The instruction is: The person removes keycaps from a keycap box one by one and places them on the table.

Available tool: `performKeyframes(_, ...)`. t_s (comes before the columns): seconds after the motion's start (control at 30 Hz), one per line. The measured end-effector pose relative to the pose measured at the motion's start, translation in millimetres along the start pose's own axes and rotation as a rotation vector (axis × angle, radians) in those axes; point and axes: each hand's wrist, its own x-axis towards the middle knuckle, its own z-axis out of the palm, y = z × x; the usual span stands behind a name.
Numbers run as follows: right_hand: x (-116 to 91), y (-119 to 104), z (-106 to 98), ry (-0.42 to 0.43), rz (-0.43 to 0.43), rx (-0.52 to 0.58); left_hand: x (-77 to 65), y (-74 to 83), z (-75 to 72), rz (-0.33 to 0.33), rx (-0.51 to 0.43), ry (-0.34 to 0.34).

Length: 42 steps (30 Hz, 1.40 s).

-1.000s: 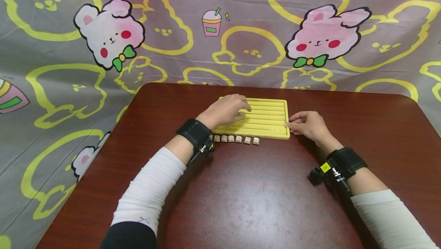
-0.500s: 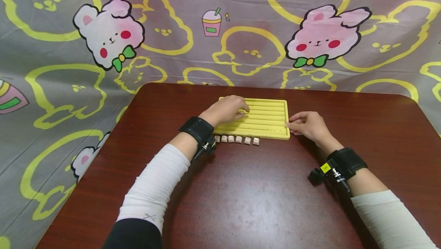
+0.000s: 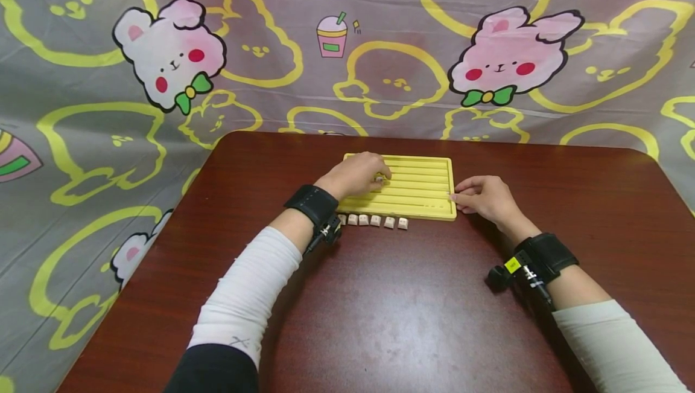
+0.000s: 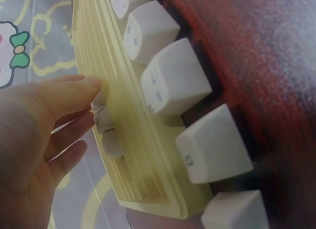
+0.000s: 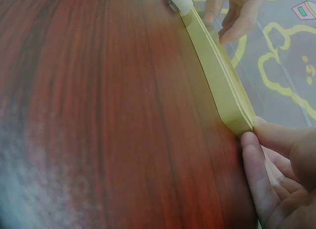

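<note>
A yellow ridged tray (image 3: 420, 185) lies on the table near its far side. My left hand (image 3: 358, 174) is over the tray's left part, pinching a small white keycap (image 4: 98, 98) between thumb and fingertips. Beside it in the same groove sit two more keycaps (image 4: 112, 144), seen in the left wrist view. At the tray's right edge, my right hand (image 3: 485, 197) pinches the rim near the front corner with thumb and fingers (image 5: 251, 140). A row of several white keycaps (image 3: 376, 220) stands on the table along the tray's front edge, its left end hidden behind my left wrist.
The dark red-brown wooden table (image 3: 418, 308) extends on all sides of the tray. Behind it hangs a patterned cloth (image 3: 396, 19) with rabbit and bear drawings. A black camera strap (image 3: 312, 209) is on each wrist.
My left hand has shifted very slightly, its fingers drawing a little to the left over the tray. The right hand and the tray hold still.
</note>
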Motion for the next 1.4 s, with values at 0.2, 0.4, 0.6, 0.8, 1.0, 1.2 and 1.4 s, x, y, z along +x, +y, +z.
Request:
performKeyframes(0.2, -0.5, -0.6, 0.0, 0.0, 0.004, 0.0, 0.8, -0.8, 1.7, -0.006, -0.011, 0.003)
performKeyframes(0.4, -0.4, -0.3, -0.4, 0.001, 0.008, -0.004, 0.1, -2.5, 3.4, -0.011, -0.023, -0.002)
performKeyframes(0.6, -0.3, 0.1, -0.3, 0.0, 0.001, -0.004, -0.3, -4.1, 4.9, -0.009, -0.033, 0.004)
performKeyframes(0.8, -0.2, 0.3, -0.1, 0.005, -0.013, -0.011, 0.6, -6.0, 6.1, 0.006, -0.043, 0.015)
performKeyframes(1.0, 0.5, 0.5, -0.1, 0.002, -0.008, -0.005, 0.7, -6.1, 6.6, 0.007, -0.052, 0.029)
performKeyframes(1.2, 0.5, 0.3, -0.2, -0.002, -0.005, -0.003, 0.4, -5.9, 6.4, -0.012, -0.06, 0.03)
performKeyframes(1.4, 0.4, -0.1, -0.2, 0.005, -0.001, -0.01, 0.6, -6.0, 5.5, -0.019, -0.059, 0.035)
